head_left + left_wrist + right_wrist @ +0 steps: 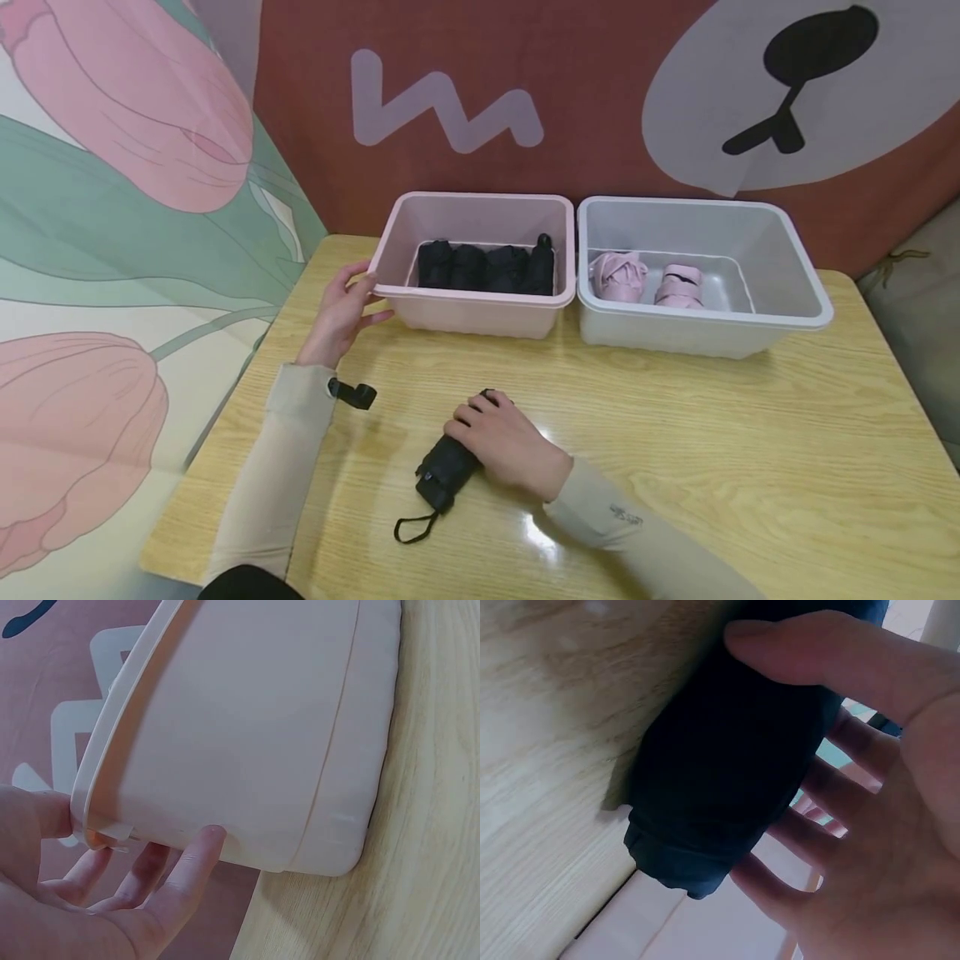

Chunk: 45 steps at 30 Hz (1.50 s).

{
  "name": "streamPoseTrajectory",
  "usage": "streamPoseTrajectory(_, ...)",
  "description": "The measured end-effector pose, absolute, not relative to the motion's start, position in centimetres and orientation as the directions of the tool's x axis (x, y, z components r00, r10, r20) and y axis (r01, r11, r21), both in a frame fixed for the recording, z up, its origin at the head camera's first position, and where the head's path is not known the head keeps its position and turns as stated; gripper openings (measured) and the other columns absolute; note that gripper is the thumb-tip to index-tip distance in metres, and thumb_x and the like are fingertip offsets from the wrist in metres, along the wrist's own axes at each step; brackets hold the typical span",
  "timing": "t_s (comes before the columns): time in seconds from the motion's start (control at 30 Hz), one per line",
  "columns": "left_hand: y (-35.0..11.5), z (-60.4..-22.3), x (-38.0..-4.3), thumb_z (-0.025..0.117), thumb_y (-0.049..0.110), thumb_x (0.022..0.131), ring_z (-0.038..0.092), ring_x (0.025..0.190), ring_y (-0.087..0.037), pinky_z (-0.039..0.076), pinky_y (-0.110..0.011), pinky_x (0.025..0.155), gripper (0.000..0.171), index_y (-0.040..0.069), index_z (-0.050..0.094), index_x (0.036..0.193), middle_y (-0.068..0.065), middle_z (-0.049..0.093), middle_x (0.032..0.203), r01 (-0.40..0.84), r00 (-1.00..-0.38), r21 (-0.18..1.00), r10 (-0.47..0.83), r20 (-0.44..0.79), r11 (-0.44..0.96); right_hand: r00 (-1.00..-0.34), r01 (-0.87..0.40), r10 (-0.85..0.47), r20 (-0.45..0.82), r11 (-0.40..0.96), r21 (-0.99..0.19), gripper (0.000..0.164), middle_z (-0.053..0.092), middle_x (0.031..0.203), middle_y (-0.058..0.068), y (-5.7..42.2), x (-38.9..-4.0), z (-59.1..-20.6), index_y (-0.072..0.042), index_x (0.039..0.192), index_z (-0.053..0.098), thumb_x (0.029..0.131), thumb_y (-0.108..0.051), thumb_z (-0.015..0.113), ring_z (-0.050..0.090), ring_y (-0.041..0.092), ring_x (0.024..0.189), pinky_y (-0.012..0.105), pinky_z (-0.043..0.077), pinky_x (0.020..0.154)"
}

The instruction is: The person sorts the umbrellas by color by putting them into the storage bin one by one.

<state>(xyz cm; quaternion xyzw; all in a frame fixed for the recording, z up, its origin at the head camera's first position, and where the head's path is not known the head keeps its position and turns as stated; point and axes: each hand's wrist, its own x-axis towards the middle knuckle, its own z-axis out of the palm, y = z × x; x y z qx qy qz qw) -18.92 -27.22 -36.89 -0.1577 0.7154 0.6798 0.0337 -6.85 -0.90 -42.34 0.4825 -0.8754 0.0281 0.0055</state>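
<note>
My left hand grips the left front corner of a pink plastic bin. In the left wrist view one finger lies against the bin's wall, with other digits at the rim. Several black folded umbrellas lie side by side inside that bin. Nearer the front, my right hand holds another black folded umbrella low over or on the table; its wrist loop points toward me. Thumb and fingers sit on opposite sides of this umbrella in the right wrist view.
Right beside the pink bin stands a light grey bin holding two pink folded umbrellas. Both bins stand at the back of a wooden table, against a printed wall covering. A floral covering hangs at the left.
</note>
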Motion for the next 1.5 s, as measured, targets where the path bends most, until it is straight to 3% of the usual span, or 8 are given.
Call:
streamPoseTrajectory(0.23,-27.2,-37.0,-19.0,0.045,0.026,0.102,0.054,0.114,-0.022,0.054,-0.045,0.093,0.045,0.016,0.035,0.144,-0.012,0.044,0.143,-0.278,-0.946,0.960,-0.178,-0.270,0.022,-0.528,-0.849,-0.846,0.079,0.526,-0.043,0.049,0.060,0.114,-0.005,-0.3,-6.8,-42.7,-0.026,0.118,0.057,0.077,-0.005,0.073,0.053,0.019,0.108,0.046,0.044,0.100)
streamPoseTrajectory(0.9,-27.1,-36.9,-19.1,0.046,0.027,0.102,0.054,0.115,-0.023,0.055,-0.044,0.092,0.045,0.017,0.036,0.144,-0.012,0.045,0.143,-0.282,-0.945,0.959,-0.185,-0.272,0.030,-0.539,-0.842,-0.832,0.128,0.538,-0.045,0.043,0.059,0.118,-0.005,0.5,-6.7,-43.1,-0.027,0.120,0.058,0.083,-0.008,0.067,0.054,0.020,0.111,0.045,0.044,0.098)
streamPoseTrajectory(1.2,-27.2,-37.0,-19.1,0.045,0.027,0.102,0.054,0.113,-0.021,0.054,-0.045,0.092,0.045,0.018,0.035,0.145,-0.012,0.045,0.143,-0.283,-0.945,0.959,-0.182,-0.273,0.029,-0.566,-0.823,-0.817,0.110,0.552,-0.135,0.059,0.059,0.124,-0.004,1.1,-6.8,-42.4,-0.028,0.125,0.056,0.072,-0.016,0.079,0.052,0.023,0.117,0.047,0.043,0.099)
streamPoseTrajectory(1.5,-27.2,-36.9,-19.0,0.045,0.027,0.102,0.054,0.112,-0.021,0.055,-0.044,0.092,0.045,0.017,0.035,0.145,-0.013,0.045,0.143,-0.282,-0.945,0.959,-0.182,-0.273,0.029,-0.606,-0.790,-0.782,0.143,0.571,-0.225,0.066,0.059,0.125,-0.005,2.2,-7.5,-41.1,-0.028,0.127,0.056,0.066,-0.018,0.080,0.052,0.024,0.117,0.047,0.042,0.099)
